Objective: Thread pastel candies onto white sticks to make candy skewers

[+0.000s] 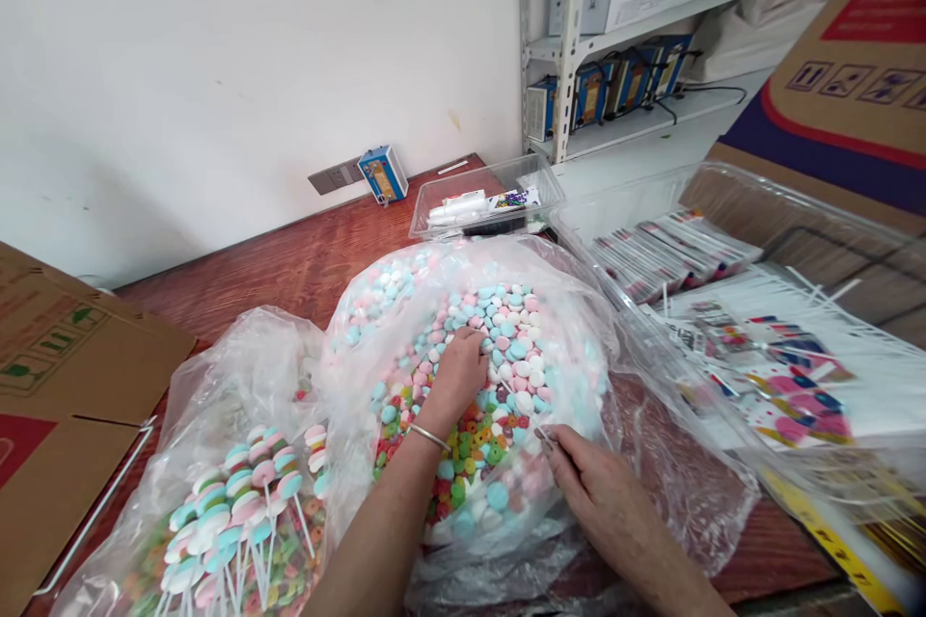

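A large clear plastic bag [571, 284] lies open, full of pastel marshmallow candies [517, 347] with colorful ring gummies [474, 439] among them. My left hand [463, 368] reaches into the bag, its fingers curled down against the marshmallows; the fingertips are partly hidden. At the bag's near right side, my right hand [589, 468] is closed in a pinch on what looks like a thin white stick, pointing toward the candies. To the left, finished candy skewers [238, 492] of stacked marshmallows and gummies on white sticks lie on another plastic bag [250, 357].
Cardboard boxes stand at the left [79, 357] and right [839, 116]. A clear bin [694, 178] holds printed packets and white sticks. Behind the bag are a small clear tray [434, 227] and a blue box [383, 175] by the wall. A metal shelf [568, 48] stands beyond.
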`<state>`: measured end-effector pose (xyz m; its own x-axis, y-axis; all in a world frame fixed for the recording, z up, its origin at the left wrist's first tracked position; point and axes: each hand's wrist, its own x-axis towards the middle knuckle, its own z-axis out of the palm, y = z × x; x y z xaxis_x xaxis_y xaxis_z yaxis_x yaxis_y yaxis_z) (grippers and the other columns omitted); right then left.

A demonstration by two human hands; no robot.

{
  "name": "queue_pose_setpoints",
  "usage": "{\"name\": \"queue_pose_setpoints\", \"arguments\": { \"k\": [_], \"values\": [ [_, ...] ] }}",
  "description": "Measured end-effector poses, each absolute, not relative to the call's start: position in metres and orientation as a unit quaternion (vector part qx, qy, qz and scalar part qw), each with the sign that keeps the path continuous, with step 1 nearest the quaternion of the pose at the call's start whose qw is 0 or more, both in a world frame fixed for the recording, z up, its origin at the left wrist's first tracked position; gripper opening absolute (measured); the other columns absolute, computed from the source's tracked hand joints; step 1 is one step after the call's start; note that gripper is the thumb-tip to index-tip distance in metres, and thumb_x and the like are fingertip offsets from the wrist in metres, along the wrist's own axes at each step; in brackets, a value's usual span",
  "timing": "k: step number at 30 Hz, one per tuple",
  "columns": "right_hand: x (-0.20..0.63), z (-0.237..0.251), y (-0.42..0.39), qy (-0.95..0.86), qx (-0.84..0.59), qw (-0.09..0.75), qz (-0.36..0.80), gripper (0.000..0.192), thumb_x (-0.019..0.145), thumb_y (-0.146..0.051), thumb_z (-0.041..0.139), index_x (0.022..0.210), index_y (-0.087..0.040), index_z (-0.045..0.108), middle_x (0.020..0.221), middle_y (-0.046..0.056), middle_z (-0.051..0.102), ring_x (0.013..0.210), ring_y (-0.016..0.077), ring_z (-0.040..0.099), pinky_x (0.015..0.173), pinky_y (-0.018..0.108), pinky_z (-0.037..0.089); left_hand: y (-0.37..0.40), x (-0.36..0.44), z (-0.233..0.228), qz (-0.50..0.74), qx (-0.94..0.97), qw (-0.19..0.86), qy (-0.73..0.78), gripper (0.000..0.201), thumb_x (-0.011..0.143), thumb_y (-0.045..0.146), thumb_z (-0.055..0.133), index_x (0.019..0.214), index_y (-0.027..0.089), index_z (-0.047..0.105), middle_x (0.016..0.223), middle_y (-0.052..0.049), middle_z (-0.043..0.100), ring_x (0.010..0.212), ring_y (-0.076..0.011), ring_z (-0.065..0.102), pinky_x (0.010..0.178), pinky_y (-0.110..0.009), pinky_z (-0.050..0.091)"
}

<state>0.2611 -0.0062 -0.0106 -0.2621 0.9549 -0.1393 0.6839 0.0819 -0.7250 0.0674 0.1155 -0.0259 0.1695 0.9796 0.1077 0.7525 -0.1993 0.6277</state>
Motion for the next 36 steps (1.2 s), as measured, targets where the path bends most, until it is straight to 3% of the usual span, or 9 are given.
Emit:
{"name": "queue_pose_setpoints", "arguments": {
  "k": [4, 7, 11, 15, 19, 23, 36],
  "values": [
    [0.26, -0.012, -0.007, -0.702, -0.573, 0.218, 0.362, 0.036, 0.096, -0.033, 0.029, 0.098, -0.018, 0.062, 0.084, 0.009, 0.072, 0.078, 0.0244, 0.068, 0.067, 0.032, 0.048, 0.117, 0.073, -0.029, 0.289, 0.703, 0.241, 0.604, 0.032, 0.073, 0.0, 0.05, 0.095, 0.018, 0.064, 0.106, -0.01, 0.061, 0.1, -0.0237, 0.056, 0.093, -0.039, 0.043],
    [0.261, -0.012, -0.006, -0.686, -0.58, 0.24, 0.368, 0.043, 0.096, -0.032, 0.03, 0.122, -0.014, 0.058, 0.085, 0.009, 0.074, 0.076, 0.0241, 0.069, 0.066, 0.032, 0.049, 0.116, 0.072, -0.028, 0.334, 0.662, 0.274, 0.613, 0.028, 0.074, 0.005, 0.055, 0.096, 0.019, 0.064, 0.099, -0.008, 0.062, 0.094, -0.0224, 0.057, 0.091, -0.039, 0.044],
    [0.26, -0.005, -0.003, -0.684, -0.584, 0.25, 0.358, 0.052, 0.097, -0.031, 0.03, 0.143, -0.014, 0.045, 0.089, 0.01, 0.076, 0.079, 0.0248, 0.071, 0.068, 0.034, 0.052, 0.107, 0.064, -0.02, 0.395, 0.581, 0.367, 0.61, 0.029, 0.079, 0.025, 0.061, 0.106, 0.017, 0.063, 0.079, -0.003, 0.063, 0.073, -0.017, 0.059, 0.074, -0.033, 0.051],
    [0.251, 0.006, 0.0, -0.704, -0.54, 0.281, 0.367, 0.048, 0.097, -0.028, 0.033, 0.141, -0.02, 0.05, 0.108, 0.009, 0.075, 0.091, 0.0239, 0.071, 0.078, 0.033, 0.053, 0.087, 0.062, -0.009, 0.452, 0.493, 0.486, 0.562, 0.033, 0.076, 0.037, 0.068, 0.101, 0.016, 0.064, 0.085, -0.004, 0.067, 0.073, -0.0149, 0.063, 0.072, -0.031, 0.053],
    [0.241, 0.016, 0.002, -0.707, -0.519, 0.288, 0.384, 0.045, 0.096, -0.027, 0.035, 0.136, -0.019, 0.055, 0.097, 0.008, 0.077, 0.082, 0.0229, 0.072, 0.076, 0.031, 0.053, 0.07, 0.068, 0.003, 0.514, 0.365, 0.584, 0.512, 0.037, 0.066, 0.029, 0.079, 0.098, 0.016, 0.065, 0.085, -0.003, 0.067, 0.072, -0.0123, 0.062, 0.074, -0.028, 0.051],
    [0.237, 0.021, 0.002, -0.7, -0.523, 0.288, 0.392, 0.047, 0.095, -0.026, 0.035, 0.135, -0.017, 0.056, 0.084, 0.006, 0.076, 0.07, 0.0217, 0.07, 0.068, 0.03, 0.053, 0.063, 0.073, 0.011, 0.52, 0.359, 0.591, 0.502, 0.034, 0.065, 0.025, 0.078, 0.095, 0.016, 0.066, 0.083, -0.002, 0.067, 0.074, -0.0124, 0.062, 0.072, -0.026, 0.05],
    [0.234, 0.021, -0.002, -0.667, -0.555, 0.305, 0.392, 0.045, 0.092, -0.025, 0.037, 0.129, -0.016, 0.06, 0.083, 0.004, 0.075, 0.064, 0.0186, 0.066, 0.06, 0.027, 0.049, 0.056, 0.078, 0.008, 0.51, 0.382, 0.567, 0.522, 0.022, 0.07, 0.022, 0.069, 0.09, 0.018, 0.062, 0.076, 0.003, 0.061, 0.068, -0.0101, 0.058, 0.069, -0.023, 0.047]
  ]
}}
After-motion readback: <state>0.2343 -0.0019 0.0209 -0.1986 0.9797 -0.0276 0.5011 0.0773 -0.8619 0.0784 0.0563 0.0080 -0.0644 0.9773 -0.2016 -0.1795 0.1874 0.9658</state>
